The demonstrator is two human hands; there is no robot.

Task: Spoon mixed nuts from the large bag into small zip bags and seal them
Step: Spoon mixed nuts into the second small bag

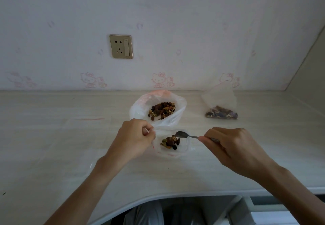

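The large clear bag [140, 107] lies open near the wall, with mixed nuts [162, 110] heaped inside. In front of it sits a small zip bag [184, 148] holding a small pile of nuts [170, 142]. My left hand [135, 136] pinches the small bag's left rim and holds its mouth open. A metal spoon [182, 134] is gripped by its handle in my right hand [233, 147]. Its bowl looks empty and hovers just above the small bag's opening.
A second small zip bag [220, 108] with nuts in it stands at the back right, close to the wall. A wall socket [121, 46] is above the pale table [52, 136]. The table's curved front edge runs along the bottom, with a drawer unit below right.
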